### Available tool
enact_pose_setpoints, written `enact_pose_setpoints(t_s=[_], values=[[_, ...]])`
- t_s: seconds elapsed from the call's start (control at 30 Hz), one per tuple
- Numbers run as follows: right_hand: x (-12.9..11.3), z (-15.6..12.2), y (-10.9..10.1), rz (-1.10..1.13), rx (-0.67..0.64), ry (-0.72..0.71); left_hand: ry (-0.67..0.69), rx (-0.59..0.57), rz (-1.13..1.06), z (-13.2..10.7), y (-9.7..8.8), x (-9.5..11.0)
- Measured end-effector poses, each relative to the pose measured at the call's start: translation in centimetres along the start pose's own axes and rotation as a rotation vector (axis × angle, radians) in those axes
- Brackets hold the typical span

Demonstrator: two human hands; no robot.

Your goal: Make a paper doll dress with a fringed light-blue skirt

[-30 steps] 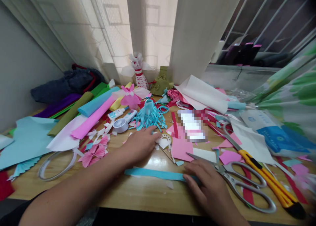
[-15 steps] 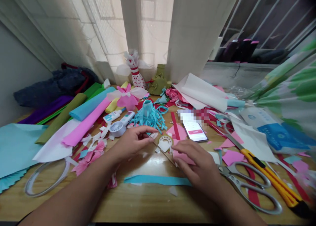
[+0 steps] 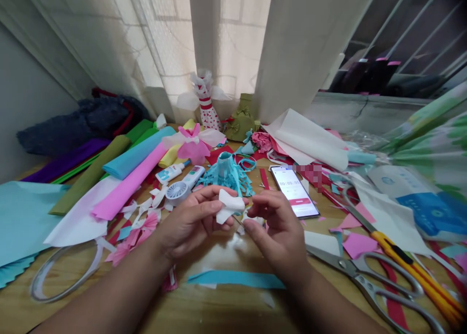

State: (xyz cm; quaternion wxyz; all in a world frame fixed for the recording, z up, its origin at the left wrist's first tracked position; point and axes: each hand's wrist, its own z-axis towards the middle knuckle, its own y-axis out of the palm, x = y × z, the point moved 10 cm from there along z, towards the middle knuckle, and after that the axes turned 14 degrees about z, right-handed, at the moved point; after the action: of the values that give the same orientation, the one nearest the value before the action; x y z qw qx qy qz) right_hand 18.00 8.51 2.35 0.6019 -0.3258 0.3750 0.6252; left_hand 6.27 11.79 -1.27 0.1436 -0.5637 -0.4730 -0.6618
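I held a matt, softly creased piece of white paper (image 3: pixel 229 205) over a wooden tabletop (image 3: pixel 219 308) with a glossy shine. From my grip, the blue strip (image 3: pixel 235 278) at six o'clock looked like matt paper, the scissors (image 3: pixel 359 277) at four o'clock smooth metal, the handheld fan (image 3: pixel 177 191) at ten o'clock smooth plastic, the smartphone (image 3: pixel 295 193) at two o'clock glossy, and the curtain (image 3: pixel 233 37) at twelve o'clock thin cloth.

A white paper piece (image 3: pixel 229 203), sky-blue strip (image 3: pixel 235 279), yellow-and-black cutter (image 3: pixel 419 275) and red-spotted white wrapping (image 3: pixel 210 117) brighten a tan worktop (image 3: pixel 219 317).
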Motion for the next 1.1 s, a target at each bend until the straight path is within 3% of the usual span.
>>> enact_pose_setpoints(t_s=[0.2, 0.47, 0.57, 0.9, 1.1], values=[[2.5, -0.4, -0.4, 0.235, 0.047, 0.263, 0.002, 0.019, -0.017, 0.2, -0.3, -0.3], [4.7, -1.0, 0.1, 0.486, 0.063, 0.407, 0.011, 0.01, -0.005, 0.2, 0.0, -0.4], [4.1, -0.7, 0.3, 0.481, 0.027, 0.354, 0.031, -0.01, -0.01, 0.2, 0.2, -0.3], [0.2, 0.2, 0.4, 0.146, -0.124, 0.107, 0.102, -0.033, 0.123, 0.0, 0.3, 0.3], [0.2, 0.2, 0.6, 0.192, -0.101, 0.1, 0.107, -0.027, 0.149, -0.1, 0.3, 0.4]])
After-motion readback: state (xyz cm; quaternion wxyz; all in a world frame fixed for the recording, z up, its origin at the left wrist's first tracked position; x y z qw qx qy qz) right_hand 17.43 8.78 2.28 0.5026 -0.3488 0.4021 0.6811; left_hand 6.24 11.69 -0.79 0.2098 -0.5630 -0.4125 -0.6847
